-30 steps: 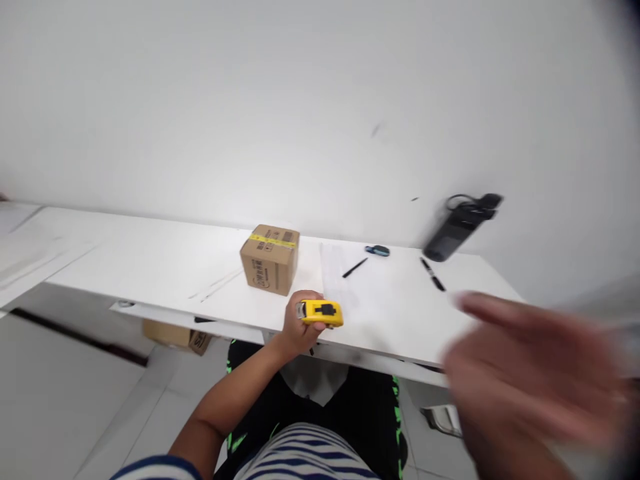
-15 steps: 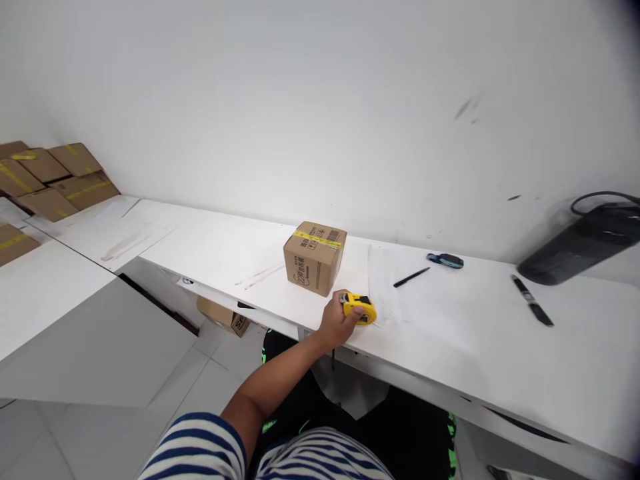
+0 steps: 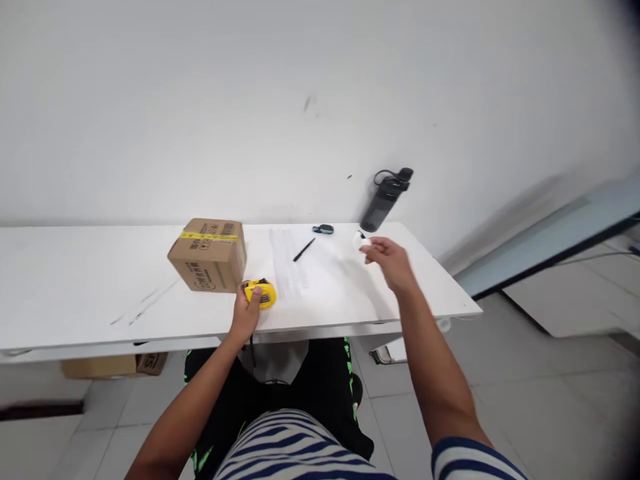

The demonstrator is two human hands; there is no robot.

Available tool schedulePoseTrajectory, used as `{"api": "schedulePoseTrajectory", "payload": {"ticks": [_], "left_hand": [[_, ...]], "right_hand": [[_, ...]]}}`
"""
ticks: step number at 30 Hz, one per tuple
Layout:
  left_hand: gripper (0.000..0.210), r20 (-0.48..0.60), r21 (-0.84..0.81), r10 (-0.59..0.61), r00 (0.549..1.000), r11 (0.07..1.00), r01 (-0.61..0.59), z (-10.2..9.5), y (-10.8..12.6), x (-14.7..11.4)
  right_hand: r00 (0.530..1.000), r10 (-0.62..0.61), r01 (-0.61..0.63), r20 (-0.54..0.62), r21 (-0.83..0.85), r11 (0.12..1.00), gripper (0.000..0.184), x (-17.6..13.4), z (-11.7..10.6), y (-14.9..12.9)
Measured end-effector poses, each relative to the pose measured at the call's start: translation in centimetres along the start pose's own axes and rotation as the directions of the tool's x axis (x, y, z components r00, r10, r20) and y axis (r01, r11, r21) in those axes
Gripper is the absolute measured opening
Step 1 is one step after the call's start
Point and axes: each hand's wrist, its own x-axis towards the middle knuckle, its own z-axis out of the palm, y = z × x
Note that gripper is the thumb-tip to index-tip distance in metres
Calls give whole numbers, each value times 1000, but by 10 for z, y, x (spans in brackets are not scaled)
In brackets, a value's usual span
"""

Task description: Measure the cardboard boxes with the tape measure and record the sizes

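Observation:
My left hand (image 3: 245, 316) is closed around a yellow tape measure (image 3: 264, 293) at the table's front edge, just right of a cardboard box (image 3: 215, 263) sealed with yellow tape. Farther right, my right hand (image 3: 393, 261) pinches a small round white object (image 3: 359, 241) above the tabletop; its kind cannot be made out. A little black tip shows beside it, partly covered by that object and my fingers. Between the hands lie a black pen (image 3: 304, 249) and a sheet of paper (image 3: 285, 267).
A dark water bottle (image 3: 385, 203) stands by the wall, beyond my right hand. Near the wall lies a small dark-blue object (image 3: 323, 229). The white table (image 3: 425, 287) ends at the right. Another cardboard box (image 3: 115, 365) sits below the table.
The view has swung to the right. My right arm has come into view with the round white object in its fingers. My left hand still grips the tape measure beside the box.

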Motion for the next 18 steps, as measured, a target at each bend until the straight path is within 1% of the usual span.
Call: {"api": "schedulePoseTrajectory", "payload": {"ticks": [1, 2, 3, 4, 5, 7, 9, 11, 12, 13, 14, 15, 16, 17, 18], "left_hand": [[62, -2, 7, 4, 1000, 1000, -4, 0, 0, 2], [63, -5, 15, 3, 1000, 1000, -3, 0, 0, 3], [64, -11, 25, -2, 1000, 1000, 3, 0, -1, 3], [65, -18, 38, -8, 1000, 999, 9, 0, -2, 3], [65, -26, 51, -12, 1000, 999, 13, 0, -3, 3], [64, -38, 67, -7, 999, 998, 9, -1, -5, 4], [63, -34, 69, 0, 999, 998, 2, -2, -7, 4], [62, -27, 69, -4, 1000, 998, 6, -2, -7, 5], [62, -29, 74, -7, 1000, 997, 9, -2, -6, 5], [62, -31, 79, -6, 999, 997, 8, -1, -6, 6], [62, -35, 84, -2, 999, 996, 5, -1, -4, 5], [62, -39, 89, 4, 999, 996, -1, 0, -3, 5], [62, -43, 91, 12, 999, 996, -8, 0, -2, 5], [63, -47, 91, 19, 999, 996, -14, 0, -1, 5], [64, -47, 88, 24, 999, 996, -19, 1, 0, 5]], "right_hand": [[995, 88, -90, -44, -46, 995, 32, 5, -7, 7], [978, 188, -196, -87, -90, 976, 29, 10, -9, 15], [962, 246, -259, -116, -113, 959, 26, 15, -9, 23], [949, 283, -301, -141, -126, 945, 25, 20, -6, 29], [946, 286, -306, -150, -126, 944, 24, 24, -3, 35], [955, 252, -270, -157, -104, 957, 28, 28, 3, 39], [969, 195, -208, -154, -71, 975, 34, 26, 8, 34], [989, 62, -71, -133, -66, 995, 38, 16, 14, 22], [992, -38, 28, -123, -84, 996, 38, 8, 18, 14], [981, -158, 144, -116, -118, 982, 37, -2, 22, 5], [953, -282, 262, -110, -167, 950, 36, -12, 27, -5], [907, -407, 377, -111, -219, 900, 35, -23, 32, -14], [843, -527, 485, -106, -275, 830, 38, -34, 36, -24], [758, -645, 588, -93, -330, 739, 45, -44, 41, -33], [656, -751, 680, -74, -375, 630, 54, -53, 45, -41]]}}
